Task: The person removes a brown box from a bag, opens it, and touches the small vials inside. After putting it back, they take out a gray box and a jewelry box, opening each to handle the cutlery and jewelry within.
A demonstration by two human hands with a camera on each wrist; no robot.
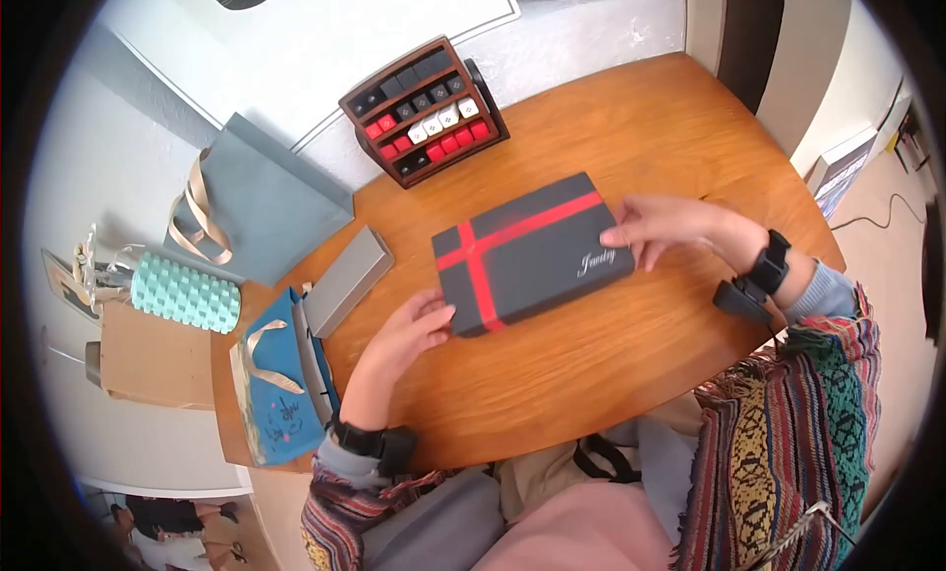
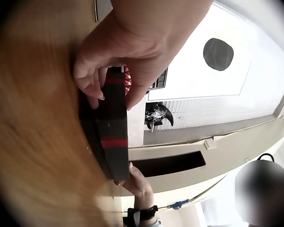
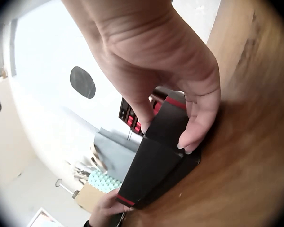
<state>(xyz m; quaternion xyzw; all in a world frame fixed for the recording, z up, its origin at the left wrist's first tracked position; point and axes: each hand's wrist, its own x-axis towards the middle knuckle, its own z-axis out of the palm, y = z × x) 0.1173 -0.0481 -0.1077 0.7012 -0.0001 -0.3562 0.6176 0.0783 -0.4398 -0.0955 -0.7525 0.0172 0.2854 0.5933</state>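
Note:
A flat black box (image 1: 537,261) with red ribbon stripes and the word "Jewelry" lies between both hands over the wooden table. My left hand (image 1: 399,336) grips its left end, thumb on the top edge. At the right end my right hand (image 1: 670,226) holds it, thumb on the lid and fingers along the side. In the left wrist view the left hand (image 2: 128,52) pinches the black box (image 2: 114,113) across its side. The right wrist view has the right hand (image 3: 165,66) pinching the other end of the box (image 3: 156,156).
A wooden rack (image 1: 424,108) of red, white and black pieces stands at the back. On the left are a grey-blue gift bag (image 1: 266,197), a long grey box (image 1: 350,280), a blue bag (image 1: 286,384), a mint textured cylinder (image 1: 187,292) and a cardboard box (image 1: 158,359).

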